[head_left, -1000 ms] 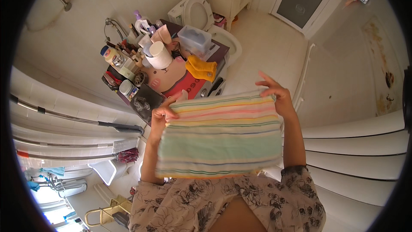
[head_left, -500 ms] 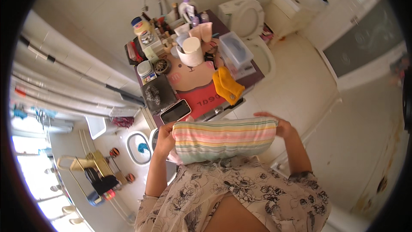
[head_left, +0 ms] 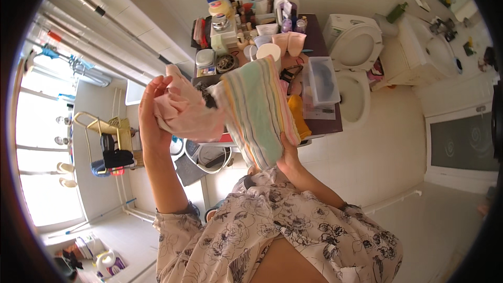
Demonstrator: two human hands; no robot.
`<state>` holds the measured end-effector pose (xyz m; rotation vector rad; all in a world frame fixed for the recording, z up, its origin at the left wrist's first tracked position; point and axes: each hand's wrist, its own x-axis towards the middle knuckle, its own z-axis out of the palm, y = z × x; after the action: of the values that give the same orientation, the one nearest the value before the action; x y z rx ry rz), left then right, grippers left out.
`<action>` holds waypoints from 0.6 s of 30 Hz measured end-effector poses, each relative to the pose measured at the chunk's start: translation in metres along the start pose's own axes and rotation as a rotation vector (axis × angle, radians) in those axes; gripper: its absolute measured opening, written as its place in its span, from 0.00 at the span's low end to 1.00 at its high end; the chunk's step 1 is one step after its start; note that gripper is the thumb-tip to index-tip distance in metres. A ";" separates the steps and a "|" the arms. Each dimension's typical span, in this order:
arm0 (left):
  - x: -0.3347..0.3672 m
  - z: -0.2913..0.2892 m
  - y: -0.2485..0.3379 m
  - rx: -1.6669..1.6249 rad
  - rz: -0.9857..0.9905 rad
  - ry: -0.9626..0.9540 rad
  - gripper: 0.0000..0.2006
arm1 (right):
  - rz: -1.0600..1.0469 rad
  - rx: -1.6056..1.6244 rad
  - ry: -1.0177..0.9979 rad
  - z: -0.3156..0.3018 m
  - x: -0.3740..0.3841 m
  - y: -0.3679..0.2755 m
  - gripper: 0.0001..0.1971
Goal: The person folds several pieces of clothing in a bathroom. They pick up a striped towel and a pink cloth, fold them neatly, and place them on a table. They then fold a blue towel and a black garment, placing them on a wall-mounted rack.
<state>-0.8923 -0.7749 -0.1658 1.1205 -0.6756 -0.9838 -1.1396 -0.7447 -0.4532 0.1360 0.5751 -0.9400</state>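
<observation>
In my left hand (head_left: 155, 109), raised at the left, the fingers are closed round a crumpled pale pink cloth (head_left: 191, 118). A striped cloth (head_left: 257, 110) in pale green, white, yellow and pink hangs slantwise to its right. My right hand (head_left: 289, 156) grips that striped cloth at its lower right corner, with some fingers hidden behind it. The two cloths meet or overlap near the middle; whether they are joined I cannot tell. Both are held above the near side of a crowded table, covering part of it. A yellow cloth item (head_left: 297, 118) lies just beyond my right hand.
On the table (head_left: 327, 118) stand bottles, jars, pink tubes, a white paper roll (head_left: 268, 51) and a clear plastic box (head_left: 324, 81). A toilet (head_left: 353, 86) and a washbasin (head_left: 440, 50) are at the right. A yellow rack (head_left: 107, 128) stands at the left by the window.
The striped cloth was stretched level between both hands; now it is tilted in my right hand. My left hand has moved up and left with the pink cloth. The view has turned left.
</observation>
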 end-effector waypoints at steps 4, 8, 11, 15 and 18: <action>-0.011 0.012 0.010 -0.251 -0.005 0.008 0.17 | -0.133 -0.042 0.123 -0.006 0.011 0.020 0.24; -0.008 0.001 0.007 -0.199 0.001 -0.174 0.18 | 0.172 -0.212 0.157 -0.029 -0.015 0.004 0.22; -0.018 0.012 0.008 -0.131 -0.051 -0.185 0.16 | 0.670 -0.266 -0.056 -0.002 -0.046 -0.035 0.24; -0.028 0.021 0.006 -0.145 -0.058 -0.250 0.12 | 0.382 -0.637 -0.355 0.074 -0.061 -0.042 0.30; -0.031 0.015 0.009 -0.137 0.019 -0.358 0.11 | -0.058 -0.677 -0.510 0.111 -0.038 -0.027 0.34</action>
<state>-0.9156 -0.7520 -0.1520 0.8234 -0.8889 -1.2096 -1.1328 -0.7730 -0.3361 -0.7123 0.3931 -0.7511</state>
